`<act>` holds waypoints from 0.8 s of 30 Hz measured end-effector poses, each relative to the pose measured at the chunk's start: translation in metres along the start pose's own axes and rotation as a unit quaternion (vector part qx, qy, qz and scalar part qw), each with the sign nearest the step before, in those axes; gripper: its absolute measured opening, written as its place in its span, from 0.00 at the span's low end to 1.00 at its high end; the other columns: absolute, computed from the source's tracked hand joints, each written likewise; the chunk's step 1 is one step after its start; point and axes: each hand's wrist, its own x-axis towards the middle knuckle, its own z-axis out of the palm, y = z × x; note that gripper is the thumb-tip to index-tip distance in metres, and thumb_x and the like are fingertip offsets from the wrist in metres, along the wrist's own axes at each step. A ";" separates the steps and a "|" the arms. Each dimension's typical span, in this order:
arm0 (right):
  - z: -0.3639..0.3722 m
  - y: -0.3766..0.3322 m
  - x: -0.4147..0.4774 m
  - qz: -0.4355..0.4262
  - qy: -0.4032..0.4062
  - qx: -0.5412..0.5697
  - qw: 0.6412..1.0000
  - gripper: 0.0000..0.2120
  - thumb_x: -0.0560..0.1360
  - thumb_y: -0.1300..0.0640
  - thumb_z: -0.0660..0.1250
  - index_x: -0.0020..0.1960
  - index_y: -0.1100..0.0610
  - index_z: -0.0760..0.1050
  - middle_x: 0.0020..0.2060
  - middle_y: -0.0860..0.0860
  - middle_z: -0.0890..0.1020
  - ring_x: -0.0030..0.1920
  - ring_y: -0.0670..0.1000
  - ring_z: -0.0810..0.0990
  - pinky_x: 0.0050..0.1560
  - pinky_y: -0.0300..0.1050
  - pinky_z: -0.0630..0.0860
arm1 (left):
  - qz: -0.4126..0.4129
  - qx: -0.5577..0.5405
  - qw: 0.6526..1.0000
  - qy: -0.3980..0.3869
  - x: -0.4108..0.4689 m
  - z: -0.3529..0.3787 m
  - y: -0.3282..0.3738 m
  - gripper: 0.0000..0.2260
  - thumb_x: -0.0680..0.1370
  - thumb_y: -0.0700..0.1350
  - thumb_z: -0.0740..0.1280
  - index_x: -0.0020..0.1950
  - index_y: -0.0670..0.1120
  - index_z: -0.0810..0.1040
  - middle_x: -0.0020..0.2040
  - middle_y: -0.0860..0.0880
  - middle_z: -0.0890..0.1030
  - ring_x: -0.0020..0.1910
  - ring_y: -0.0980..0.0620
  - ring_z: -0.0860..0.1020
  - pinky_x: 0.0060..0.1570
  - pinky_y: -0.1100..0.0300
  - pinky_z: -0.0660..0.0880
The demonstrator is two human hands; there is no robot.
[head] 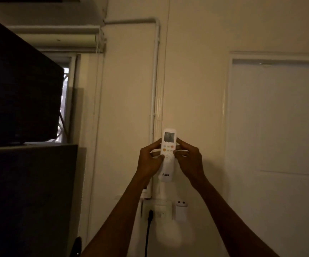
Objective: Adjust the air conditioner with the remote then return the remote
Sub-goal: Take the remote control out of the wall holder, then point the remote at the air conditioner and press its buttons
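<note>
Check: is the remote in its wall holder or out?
Out. Both hands, left and right, hold the remote upright above the empty holder.

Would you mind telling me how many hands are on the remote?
2: left hand grips the remote's left edge, right hand its right edge.

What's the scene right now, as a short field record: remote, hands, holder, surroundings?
remote: white, upright, screen end up, held in front of the wall
left hand: gripping the remote's left edge, thumb on the round pad
right hand: gripping the right edge, thumb by the buttons
holder: white wall bracket, below the remote, nothing in it
socket: left of the holder, black cable plugged in
air conditioner: only a bottom edge shows, top left
lighting: dim
</note>
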 end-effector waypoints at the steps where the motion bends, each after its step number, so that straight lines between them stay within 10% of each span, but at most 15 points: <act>1: 0.001 -0.009 -0.005 0.001 0.000 0.006 1.000 0.21 0.73 0.61 0.67 0.65 0.55 0.72 0.57 0.54 0.81 0.51 0.49 0.81 0.43 0.26 0.74 | -0.002 -0.004 1.000 -0.001 -0.006 -0.008 0.007 0.24 0.72 0.30 0.66 0.66 0.46 0.72 0.55 0.51 0.79 0.52 0.51 0.80 0.44 0.67 0.80; 6: 0.002 -0.058 -0.038 0.034 -0.010 0.040 0.999 0.20 0.74 0.62 0.65 0.65 0.52 0.72 0.55 0.54 0.83 0.49 0.48 0.81 0.48 0.42 0.80 | -0.038 -0.017 0.999 0.001 -0.044 -0.040 0.044 0.22 0.72 0.31 0.66 0.63 0.48 0.75 0.52 0.51 0.80 0.44 0.58 0.80 0.46 0.58 0.80; 13: -0.014 -0.141 -0.093 0.040 -0.053 0.074 0.995 0.22 0.73 0.64 0.64 0.65 0.53 0.71 0.54 0.53 0.82 0.49 0.47 0.80 0.42 0.31 0.75 | -0.053 -0.032 0.998 0.017 -0.118 -0.075 0.104 0.23 0.72 0.31 0.67 0.63 0.48 0.74 0.48 0.52 0.79 0.42 0.60 0.78 0.31 0.68 0.78; 24: -0.063 -0.258 -0.201 0.084 -0.081 0.116 0.986 0.21 0.73 0.64 0.65 0.65 0.52 0.72 0.51 0.50 0.83 0.44 0.41 0.80 0.39 0.32 0.78 | -0.044 0.030 0.998 0.022 -0.249 -0.114 0.193 0.22 0.71 0.34 0.69 0.63 0.49 0.74 0.48 0.53 0.81 0.46 0.56 0.80 0.37 0.65 0.78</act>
